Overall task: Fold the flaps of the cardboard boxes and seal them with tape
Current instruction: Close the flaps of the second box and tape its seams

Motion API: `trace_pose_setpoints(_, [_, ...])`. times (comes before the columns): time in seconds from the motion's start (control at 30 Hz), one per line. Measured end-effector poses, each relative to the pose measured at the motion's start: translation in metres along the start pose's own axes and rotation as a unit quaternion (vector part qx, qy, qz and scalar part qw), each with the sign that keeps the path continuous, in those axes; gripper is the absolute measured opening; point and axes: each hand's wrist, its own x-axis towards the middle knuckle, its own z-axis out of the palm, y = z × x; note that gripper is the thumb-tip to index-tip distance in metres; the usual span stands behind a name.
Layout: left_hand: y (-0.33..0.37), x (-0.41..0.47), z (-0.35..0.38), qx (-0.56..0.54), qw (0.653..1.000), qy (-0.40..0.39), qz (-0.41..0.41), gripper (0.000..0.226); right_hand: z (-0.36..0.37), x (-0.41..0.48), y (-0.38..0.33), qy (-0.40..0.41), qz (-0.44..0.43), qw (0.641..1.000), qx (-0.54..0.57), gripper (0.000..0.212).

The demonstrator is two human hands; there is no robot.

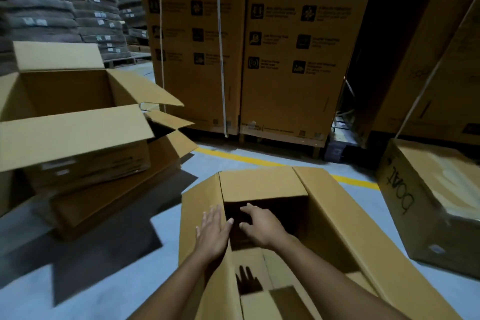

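A brown cardboard box (337, 215) stands on the floor right in front of me, its top flaps spread and a dark opening in the middle. My left hand (214, 231) lies flat, fingers spread, on the box's left flap (200, 205). Over the dark opening hovers my right hand (261, 226), fingers apart and curled, holding nothing. The far flap (259, 184) stands up behind both hands. No tape is in view.
Open cardboard boxes (70, 122) are piled at the left on flattened dark sheets (104, 254). Tall strapped cartons (241, 47) stand on pallets behind a yellow floor line (233, 157). A sealed box (436, 197) with handwriting sits at the right. Grey stacks (52, 2) rise at back left.
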Motion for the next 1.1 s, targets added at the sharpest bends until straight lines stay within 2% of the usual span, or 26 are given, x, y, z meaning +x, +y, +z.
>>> trace_pose_setpoints(0.1, [-0.021,-0.045,0.003,-0.035,0.991,0.024,-0.128,0.072,0.013,-0.055,-0.018,0.000,0.018,1.000,0.000,0.053])
trace_pose_setpoints(0.17, [-0.033,-0.076,0.001,-0.086,0.971,0.024,-0.223,0.069,0.024,-0.089,-0.029,-0.009,0.040,0.999,0.002,0.049])
trace_pose_setpoints(0.27, [-0.040,-0.122,-0.015,-0.328,0.901,0.033,-0.281,0.037,0.038,-0.131,-0.045,-0.024,0.056,0.998,-0.010,0.041])
trace_pose_setpoints(0.33, [-0.047,-0.137,-0.033,-0.386,0.883,0.061,-0.261,0.016,0.046,-0.151,-0.053,-0.042,0.053,0.997,-0.030,0.039])
trace_pose_setpoints(0.4, [-0.048,-0.143,-0.054,-0.409,0.877,0.087,-0.237,0.008,0.053,-0.167,-0.060,-0.052,0.058,0.996,-0.037,0.040])
trace_pose_setpoints(0.53, [-0.011,-0.159,-0.100,-0.433,0.882,0.099,-0.160,0.006,0.058,-0.187,-0.069,-0.045,0.053,0.997,-0.016,0.041])
trace_pose_setpoints(0.63, [0.036,-0.169,-0.105,-0.444,0.890,0.079,-0.075,0.021,0.057,-0.189,-0.061,-0.027,0.035,0.998,0.034,0.040])
trace_pose_setpoints(0.7, [0.062,-0.168,-0.085,-0.426,0.901,0.069,-0.040,0.025,0.051,-0.191,-0.049,-0.009,0.034,0.993,0.116,0.035])
trace_pose_setpoints(0.77, [0.086,-0.167,-0.058,-0.356,0.933,0.045,0.003,0.027,0.042,-0.194,-0.031,0.017,0.047,0.969,0.242,0.027])
trace_pose_setpoints(0.83, [0.108,-0.170,-0.028,-0.274,0.961,0.028,0.036,0.035,0.033,-0.198,-0.008,0.059,0.097,0.913,0.391,0.030])
trace_pose_setpoints(0.9, [0.120,-0.172,0.005,-0.194,0.978,0.033,0.068,0.040,0.024,-0.205,0.016,0.110,0.170,0.827,0.524,0.041])
trace_pose_setpoints(0.93, [0.125,-0.173,0.020,-0.152,0.985,0.033,0.080,0.040,0.020,-0.208,0.030,0.125,0.199,0.796,0.558,0.043])
trace_pose_setpoints(0.97, [0.126,-0.172,0.037,-0.111,0.990,0.029,0.087,0.042,0.016,-0.212,0.044,0.130,0.219,0.782,0.569,0.043])
trace_pose_setpoints(1.03, [0.124,-0.169,0.069,-0.020,0.998,-0.008,0.055,0.060,0.008,-0.219,0.069,0.125,0.221,0.796,0.549,0.039])
trace_pose_setpoints(1.07, [0.123,-0.168,0.084,0.037,0.999,-0.022,0.034,0.072,0.006,-0.222,0.078,0.125,0.208,0.816,0.524,0.033])
trace_pose_setpoints(1.1, [0.123,-0.167,0.098,0.088,0.996,-0.022,0.021,0.079,0.007,-0.222,0.087,0.125,0.190,0.854,0.469,0.028])
